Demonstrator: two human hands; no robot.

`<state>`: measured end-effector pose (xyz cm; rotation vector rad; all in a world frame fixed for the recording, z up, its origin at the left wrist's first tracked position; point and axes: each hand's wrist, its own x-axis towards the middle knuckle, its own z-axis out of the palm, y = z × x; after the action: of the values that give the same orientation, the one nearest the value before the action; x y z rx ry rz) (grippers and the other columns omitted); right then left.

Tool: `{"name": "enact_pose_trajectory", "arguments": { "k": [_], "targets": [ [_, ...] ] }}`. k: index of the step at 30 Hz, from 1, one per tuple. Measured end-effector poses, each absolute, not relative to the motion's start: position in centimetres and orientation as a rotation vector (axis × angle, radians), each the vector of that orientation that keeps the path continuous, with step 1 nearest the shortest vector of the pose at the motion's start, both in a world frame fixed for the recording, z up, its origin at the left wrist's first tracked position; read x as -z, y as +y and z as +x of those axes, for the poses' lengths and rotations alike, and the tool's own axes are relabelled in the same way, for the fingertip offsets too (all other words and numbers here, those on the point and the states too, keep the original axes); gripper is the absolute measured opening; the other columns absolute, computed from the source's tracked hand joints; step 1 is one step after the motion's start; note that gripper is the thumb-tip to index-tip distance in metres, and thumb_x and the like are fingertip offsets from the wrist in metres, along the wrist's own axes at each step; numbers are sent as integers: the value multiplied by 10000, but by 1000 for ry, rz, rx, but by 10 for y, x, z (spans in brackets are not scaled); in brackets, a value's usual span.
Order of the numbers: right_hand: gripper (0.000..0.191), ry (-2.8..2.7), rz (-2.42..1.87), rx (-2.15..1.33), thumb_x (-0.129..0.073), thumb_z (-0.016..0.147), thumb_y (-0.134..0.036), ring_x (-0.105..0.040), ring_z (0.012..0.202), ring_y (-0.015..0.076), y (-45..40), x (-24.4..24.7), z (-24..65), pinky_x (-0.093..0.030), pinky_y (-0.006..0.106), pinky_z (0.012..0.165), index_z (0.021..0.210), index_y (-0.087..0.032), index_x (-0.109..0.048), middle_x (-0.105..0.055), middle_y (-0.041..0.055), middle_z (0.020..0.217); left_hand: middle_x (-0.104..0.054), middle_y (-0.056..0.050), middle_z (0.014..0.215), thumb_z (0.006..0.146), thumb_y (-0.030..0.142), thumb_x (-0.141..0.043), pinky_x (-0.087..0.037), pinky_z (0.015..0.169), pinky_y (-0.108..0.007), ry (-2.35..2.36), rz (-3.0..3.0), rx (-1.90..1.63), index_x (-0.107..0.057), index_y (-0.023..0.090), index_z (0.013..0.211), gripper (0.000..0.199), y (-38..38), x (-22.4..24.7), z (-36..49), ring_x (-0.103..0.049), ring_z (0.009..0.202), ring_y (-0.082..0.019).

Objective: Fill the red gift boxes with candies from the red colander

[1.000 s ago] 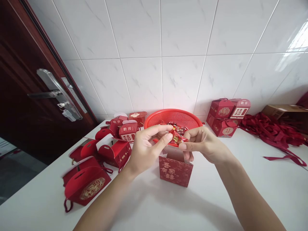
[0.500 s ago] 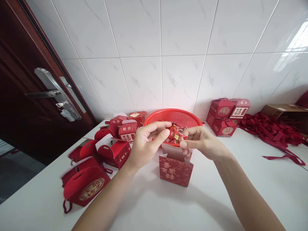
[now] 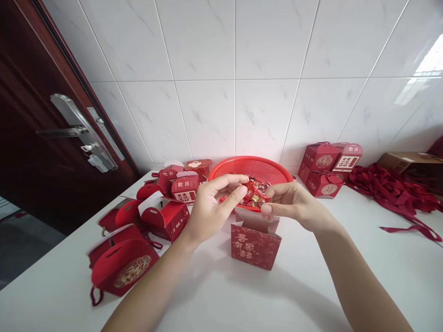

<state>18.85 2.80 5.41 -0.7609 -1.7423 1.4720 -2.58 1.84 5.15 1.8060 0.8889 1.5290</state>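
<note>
The person's left hand (image 3: 211, 210) and right hand (image 3: 299, 207) are raised with a gap between them, bridged by a small, shiny red-and-gold wrapped packet (image 3: 254, 193). The left thumb and forefinger are pinched on its left end; the right thumb and fingertips close about its right end, though how firmly they press cannot be told. The packet is up in the air, roughly above the back of an upright, open-topped dark red card box (image 3: 256, 247) with pale lettering; the exact height is unclear.

Behind the box, a round red plastic basket with a mesh wall (image 3: 261, 166) holds more small glossy packets, partly hidden by the hands. To the left lies a group of red card boxes with curved flaps (image 3: 124, 265), and a tangle of dark red ribbon (image 3: 384, 191) rests at the far right, all on a white tabletop (image 3: 214, 304).

The packet looks light, with a thin, slick wrapper that may slide between dry fingertips — a gentle pinch at each end probably suits it better than a squeeze across the middle. The card box seems light and fairly stiff; its side walls would take a hold well, while the thin upper flaps would likely bend or crease.
</note>
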Motion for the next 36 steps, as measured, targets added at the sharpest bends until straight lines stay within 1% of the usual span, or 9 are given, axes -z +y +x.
{"name": "enact_pose_trajectory", "arguments": {
  "k": [7, 10, 13, 18, 21, 25, 29, 33, 36],
  "targets": [
    [235, -1785, -860, -984, -760, 837, -383, -689, 808, 196, 15, -61, 177, -566, 331, 729, 977, -198, -728, -752, 65, 950, -791, -51, 1024, 875, 295, -723, -612, 755, -234, 963, 1800, -1512, -778, 190, 1028, 193, 20, -50, -25, -738, 872, -173],
    [206, -1766, -873, -900, -734, 842, -338, -703, 861, 221, 10, -61, 172, -575, 347, 750, 1007, -215, -722, -760, 64, 970, -788, -59, 1048, 877, 304, -721, -616, 798, -256, 957, 1793, -1501, -773, 186, 1030, 200, 20, -50, -25, -741, 916, -190],
    [166, -1749, -886, -856, -715, 833, -297, -704, 873, 234, 8, -60, 170, -573, 350, 744, 976, -213, -727, -760, 60, 927, -788, -66, 1052, 871, 322, -726, -620, 815, -279, 960, 1786, -1493, -774, 184, 1026, 214, 19, -50, -25, -743, 932, -208],
    [88, -1745, -892, -876, -696, 834, -263, -686, 754, 192, 11, -60, 166, -554, 315, 682, 879, -201, -739, -755, 41, 825, -790, -63, 1038, 881, 328, -720, -615, 832, -274, 964, 1803, -1484, -776, 185, 1008, 200, 18, -49, -23, -741, 942, -203],
    [66, -1721, -880, -943, -714, 829, -260, -683, 744, 180, 12, -59, 166, -553, 301, 674, 846, -200, -736, -748, 37, 815, -790, -56, 1016, 890, 329, -713, -617, 810, -266, 934, 1790, -1489, -771, 185, 1005, 193, 18, -49, -22, -741, 916, -193],
    [196, -1552, -804, -1131, -799, 792, -353, -709, 818, 201, 14, -55, 169, -577, 324, 734, 886, -200, -721, -750, 51, 872, -784, -65, 1014, 899, 337, -696, -623, 775, -277, 864, 1713, -1539, -748, 172, 1049, 228, 19, -50, -21, -746, 882, -192],
    [291, -1392, -773, -1214, -861, 739, -370, -720, 835, 204, 18, -51, 172, -583, 338, 785, 917, -208, -699, -756, 41, 855, -776, -73, 1066, 865, 321, -739, -613, 852, -291, 845, 1663, -1531, -736, 178, 1100, 275, 20, -50, -21, -735, 980, -208],
    [288, -1343, -753, -1272, -870, 737, -354, -716, 746, 184, 21, -50, 172, -575, 342, 795, 899, -217, -674, -761, 24, 799, -780, -62, 985, 861, 318, -745, -610, 847, -298, 836, 1698, -1385, -764, 181, 994, 192, 20, -49, -19, -737, 929, -208],
    [275, -1346, -743, -1276, -859, 750, -354, -712, 742, 182, 21, -48, 170, -573, 348, 802, 896, -222, -667, -754, 14, 784, -776, -52, 946, 873, 324, -729, -602, 841, -302, 834, 1720, -1341, -770, 186, 953, 165, 21, -47, -18, -733, 908, -208]
  ]
}}
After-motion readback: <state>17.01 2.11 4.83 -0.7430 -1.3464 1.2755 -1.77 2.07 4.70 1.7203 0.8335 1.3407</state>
